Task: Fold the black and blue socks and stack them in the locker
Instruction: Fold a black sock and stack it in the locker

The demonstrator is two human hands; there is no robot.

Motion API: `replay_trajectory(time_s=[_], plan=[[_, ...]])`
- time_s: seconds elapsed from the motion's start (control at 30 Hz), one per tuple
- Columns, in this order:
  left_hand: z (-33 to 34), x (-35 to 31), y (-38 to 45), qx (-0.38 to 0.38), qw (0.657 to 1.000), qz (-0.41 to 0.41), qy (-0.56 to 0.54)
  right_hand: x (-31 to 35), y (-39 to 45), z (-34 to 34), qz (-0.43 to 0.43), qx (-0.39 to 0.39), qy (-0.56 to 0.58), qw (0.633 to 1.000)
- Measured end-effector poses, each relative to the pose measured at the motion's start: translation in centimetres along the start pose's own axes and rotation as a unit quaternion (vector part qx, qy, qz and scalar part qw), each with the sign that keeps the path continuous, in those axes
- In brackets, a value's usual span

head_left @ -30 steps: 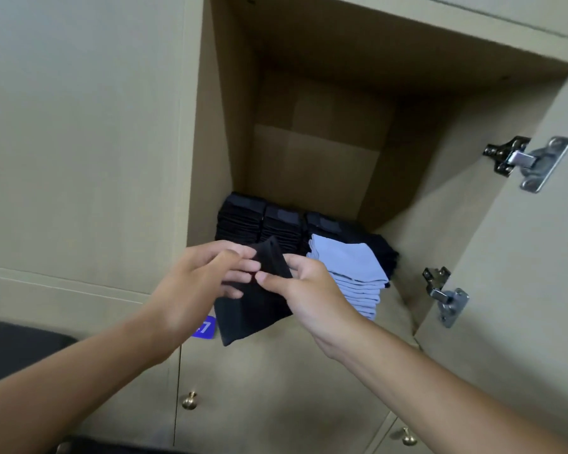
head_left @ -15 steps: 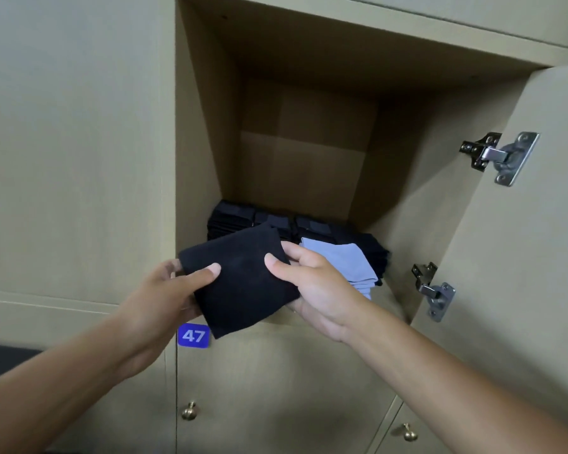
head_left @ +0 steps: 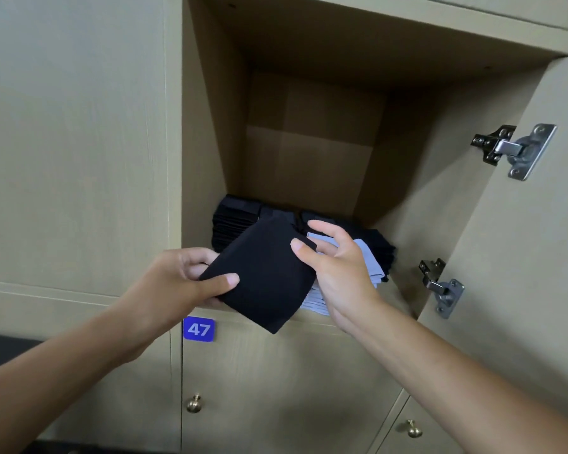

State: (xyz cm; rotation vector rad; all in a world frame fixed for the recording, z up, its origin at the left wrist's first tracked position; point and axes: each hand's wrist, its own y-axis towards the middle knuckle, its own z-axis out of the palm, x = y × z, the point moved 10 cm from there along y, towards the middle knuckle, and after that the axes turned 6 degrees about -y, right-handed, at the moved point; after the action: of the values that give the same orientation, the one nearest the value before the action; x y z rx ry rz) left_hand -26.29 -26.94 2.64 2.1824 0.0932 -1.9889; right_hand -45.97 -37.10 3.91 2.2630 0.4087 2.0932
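Note:
A folded black sock [head_left: 266, 273] is held flat at the mouth of the open locker [head_left: 207, 158]. My left hand [head_left: 184, 280] grips its left edge, thumb on top and fingers beneath. My right hand [head_left: 338, 267] pinches its right corner with the thumb, the other fingers spread out over the blue socks. Inside the locker, black sock stacks [head_left: 233, 217] stand in a row at the back left. A stack of light blue socks [head_left: 371, 263] lies at the front right, partly hidden by my right hand and the black sock.
The locker door [head_left: 538, 240] hangs open on the right with two metal hinges [head_left: 512, 152]. A blue tag reading 47 [head_left: 199, 329] marks the closed door below, which has a brass knob [head_left: 194, 404]. Closed panels fill the left side.
The black sock went from hanging between my fingers to lying flat in both hands. It has risen toward the locker opening. My right fingers have spread apart.

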Motion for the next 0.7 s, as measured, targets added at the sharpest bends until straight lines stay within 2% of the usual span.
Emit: replay_trajectory(time_s=[0.17, 0.23, 0.37, 0.5, 0.7], plan=[[0.0, -0.6, 0.0, -0.013, 1.0, 0.016, -0.023, 2.2, -1.1, 1.6, -0.064, 0.081, -0.088, 0.991], [0.0, -1.0, 0.1, -0.019, 0.999, 0.035, -0.012, 2.4, -1.3, 2.0, -0.075, 0.086, -0.092, 0.989], [-1.0, -1.3, 0.1, -0.067, 0.996, 0.059, 0.003, 0.8, -0.9, 1.6, -0.027, 0.047, -0.072, 0.996], [-2.0, -1.2, 0.3, -0.102, 0.993, 0.063, 0.002, -0.7, -0.6, 1.5, 0.033, 0.05, -0.038, 0.998], [-2.7, -0.1, 0.7, -0.102, 0.994, 0.039, -0.023, -0.2, -0.7, 1.9, 0.009, 0.103, -0.039, 0.994]])
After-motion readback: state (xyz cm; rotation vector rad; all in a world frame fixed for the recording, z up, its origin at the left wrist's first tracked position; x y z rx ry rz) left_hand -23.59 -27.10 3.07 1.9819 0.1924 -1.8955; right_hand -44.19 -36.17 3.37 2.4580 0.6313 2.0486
